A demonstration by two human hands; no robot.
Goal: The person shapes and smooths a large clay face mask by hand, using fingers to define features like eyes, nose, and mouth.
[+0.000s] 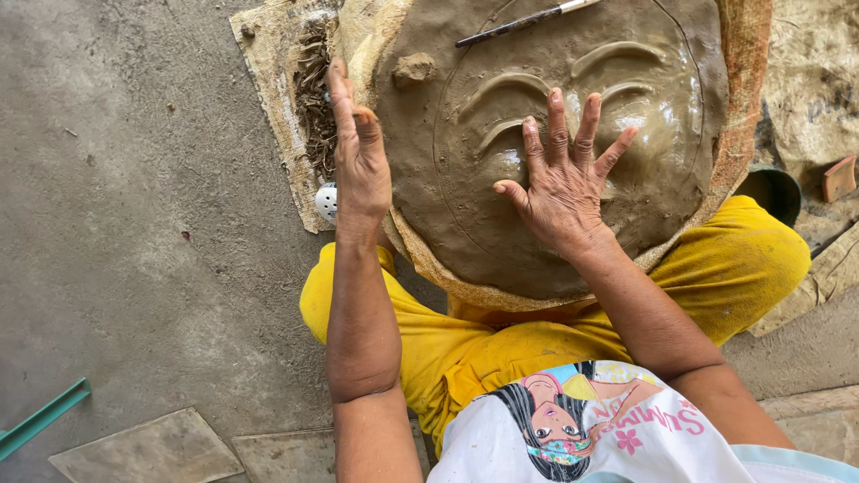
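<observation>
A large round slab of wet brown clay (447, 206) lies on a woven mat (747, 107) across my lap, with raised curved ridges (506, 85) on its surface. My right hand (564, 183) presses flat on the wet, shiny middle of the slab, fingers spread. My left hand (360, 152) rests against the slab's left rim, fingers together and pointing away from me, holding nothing. A small lump of clay (413, 67) sits near the top left of the slab. A thin stick tool (523, 21) lies across the far edge.
A pile of dry fibres (315, 98) lies on sacking at the left. A small white perforated ball (327, 201) sits by my left wrist. Concrete floor (134, 224) spreads left, with a green bar (45, 416) and flat tiles (148, 447). A dark bowl (774, 192) stands right.
</observation>
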